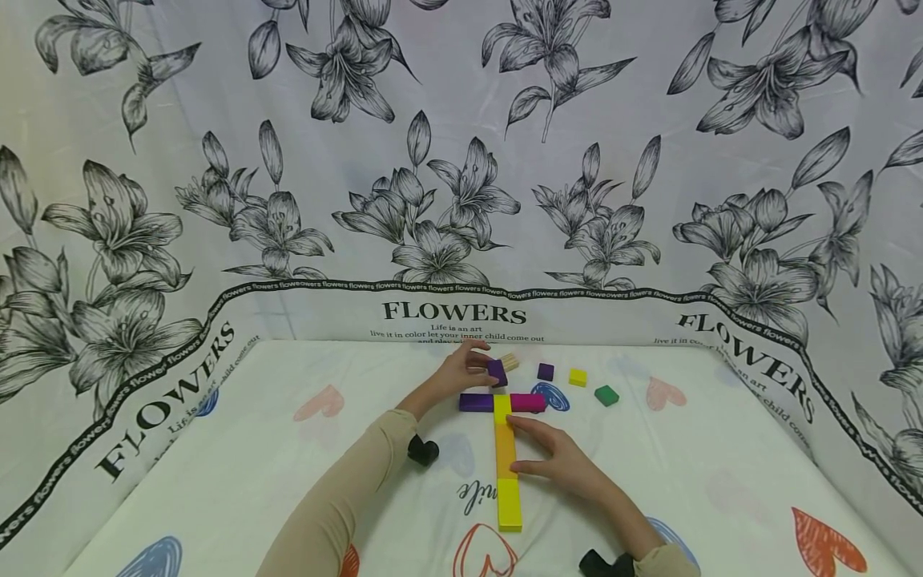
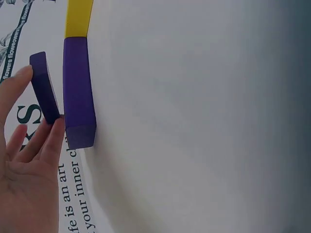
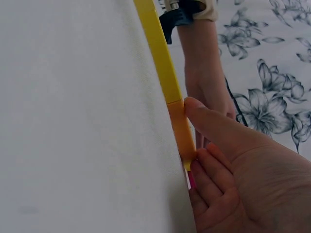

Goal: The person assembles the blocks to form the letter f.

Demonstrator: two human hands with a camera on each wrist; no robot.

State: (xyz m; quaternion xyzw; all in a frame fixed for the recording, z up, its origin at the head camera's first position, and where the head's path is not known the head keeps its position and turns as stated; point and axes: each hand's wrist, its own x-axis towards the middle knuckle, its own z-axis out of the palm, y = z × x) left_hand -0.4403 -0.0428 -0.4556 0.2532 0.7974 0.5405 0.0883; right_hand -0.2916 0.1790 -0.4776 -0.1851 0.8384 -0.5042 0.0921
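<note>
Between thumb and fingertips, my left hand (image 1: 461, 370) pinches a purple block (image 1: 497, 372), held on edge just behind a cross of flat blocks. In the left wrist view that purple block (image 2: 44, 87) tilts beside the cross's purple arm (image 2: 79, 87). The cross has a yellow block (image 1: 501, 407) at its centre, a magenta block (image 1: 528, 403) to its right, then an orange block (image 1: 505, 452) and a long yellow block (image 1: 509, 506) toward me. My right hand (image 1: 558, 457) rests alongside the orange block, thumb and fingertips spread against its right side.
Behind the cross lie a pale ridged wooden piece (image 1: 509, 361), a small purple cube (image 1: 546, 372), a yellow cube (image 1: 578, 377) and a green block (image 1: 606, 395). Black wrist devices show at both forearms. A flower-printed curtain (image 1: 447, 312) stands along the table's back edge.
</note>
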